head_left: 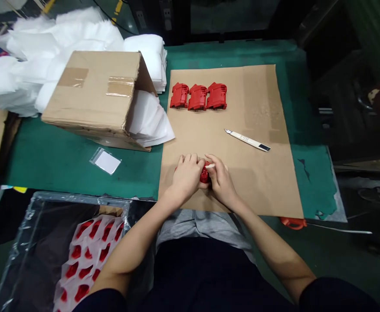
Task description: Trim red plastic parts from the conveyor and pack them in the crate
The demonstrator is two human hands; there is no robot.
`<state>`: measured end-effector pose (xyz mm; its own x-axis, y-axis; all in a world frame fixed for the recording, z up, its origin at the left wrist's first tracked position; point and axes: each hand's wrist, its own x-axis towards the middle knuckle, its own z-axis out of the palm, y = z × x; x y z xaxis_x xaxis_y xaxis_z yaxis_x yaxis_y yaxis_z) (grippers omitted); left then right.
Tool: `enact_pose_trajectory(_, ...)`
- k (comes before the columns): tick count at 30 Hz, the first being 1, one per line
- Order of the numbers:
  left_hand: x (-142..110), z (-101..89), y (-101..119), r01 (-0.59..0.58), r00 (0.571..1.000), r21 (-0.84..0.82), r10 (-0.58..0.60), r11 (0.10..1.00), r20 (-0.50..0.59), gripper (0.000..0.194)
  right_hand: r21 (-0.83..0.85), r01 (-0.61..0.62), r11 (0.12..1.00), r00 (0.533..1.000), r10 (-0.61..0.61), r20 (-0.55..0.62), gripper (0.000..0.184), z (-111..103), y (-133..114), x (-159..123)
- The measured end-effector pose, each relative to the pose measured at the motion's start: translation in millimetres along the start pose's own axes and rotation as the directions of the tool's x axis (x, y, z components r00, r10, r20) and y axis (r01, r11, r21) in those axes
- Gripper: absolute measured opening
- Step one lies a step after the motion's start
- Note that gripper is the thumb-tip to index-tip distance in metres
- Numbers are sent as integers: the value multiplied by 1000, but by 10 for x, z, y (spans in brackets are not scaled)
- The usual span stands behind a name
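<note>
My left hand [186,174] is wrapped over a red plastic part [204,175], which lies low over the cardboard sheet near its front edge. Most of that part is hidden under my fingers. On its right side, my right hand [222,181] is closed, pinching a slim white tool [210,166] against the part; the tool's kind is not clear. Three red molded plastic parts [197,97] stand in a row at the back of the sheet. A white-handled craft knife [247,140] lies to the right of the middle, apart from both hands.
The cardboard sheet [261,182] covers part of a green table [138,173]. At left, an open carton [95,86] holds white foam sheets, with white foam bags [63,39] behind. A small clear bag [107,161] lies nearby. Below left, a plastic-lined bin [30,242] contains several wrapped red parts.
</note>
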<state>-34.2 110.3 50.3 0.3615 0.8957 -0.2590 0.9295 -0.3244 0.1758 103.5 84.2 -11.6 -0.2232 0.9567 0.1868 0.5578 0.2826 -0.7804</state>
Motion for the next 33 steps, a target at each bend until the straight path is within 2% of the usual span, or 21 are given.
enact_pose_trajectory(6, -19, -9, -4, 33, 999, -76, -34, 997, -12, 47, -57, -24, 998, 999, 22, -42, 47, 61, -16, -8)
enact_pose_trajectory(10, -35, -23, -3, 26, 998, -107, -33, 994, -61, 49, -112, 45, 993, 997, -37, 71, 39, 3, -119, 232)
enact_pose_trajectory(12, -56, -55, 17, 31, 993, -135, -46, 990, -110, 49, -122, 86, 989, 994, -76, 81, 38, -80, -141, 362)
enact_pose_trajectory(15, -114, -139, 23, 27, 977, -216, -71, 976, -199, 49, -140, 86, 986, 996, -88, -12, 38, -258, -96, 490)
enact_pose_trajectory(18, -177, -224, 5, 27, 953, -360, -133, 933, -273, 48, -149, 57, 987, 991, -74, -115, 35, -452, -19, 467)
enact_pose_trajectory(21, -227, -218, 146, 13, 924, -522, -210, 853, -321, 43, -134, 18, 991, 972, -48, -230, 39, -593, -8, 123)
enact_pose_trajectory(23, -295, -108, 427, -12, 909, -591, -237, 807, -343, 51, -55, 6, 998, 959, -21, -282, 46, -621, -35, -324)
enact_pose_trajectory(25, -434, 103, 823, -64, 915, -626, -205, 777, -348, 64, 248, 29, 968, 962, 41, -271, 63, -594, -36, -887)
enact_pose_trajectory(26, -529, 234, 1030, -112, 927, -663, -162, 740, -337, 70, 351, -24, 936, 948, 133, -290, 76, -573, -8, -1183)
enact_pose_trajectory(27, -631, 369, 1222, -174, 955, -665, -41, 726, -295, 78, 435, -80, 897, 898, 254, -359, 87, -563, 43, -1473)
enact_pose_trajectory(28, -727, 496, 1390, -254, 962, -655, 112, 712, -250, 88, 495, -104, 863, 792, 373, -483, 91, -576, 117, -1750)
enact_pose_trajectory(29, -805, 603, 1524, -304, 952, -655, 237, 692, -192, 88, 558, -134, 819, 712, 471, -521, 96, -620, 206, -2008)
enact_pose_trajectory(30, -853, 686, 1624, -324, 935, -672, 333, 666, -122, 83, 606, -173, 777, 589, 575, -568, 93, -700, 300, -2242)
enact_pose_trajectory(31, -863, 747, 1692, -305, 917, -701, 398, 645, -32, 77, 652, -233, 722, 476, 669, -571, 88, -812, 391, -2447)
enact_pose_trajectory(33, -758, 831, 1760, -199, 875, -729, 454, 654, 168, 67, 785, -316, 533, 281, 843, -459, 69, -1098, 533, -2753)
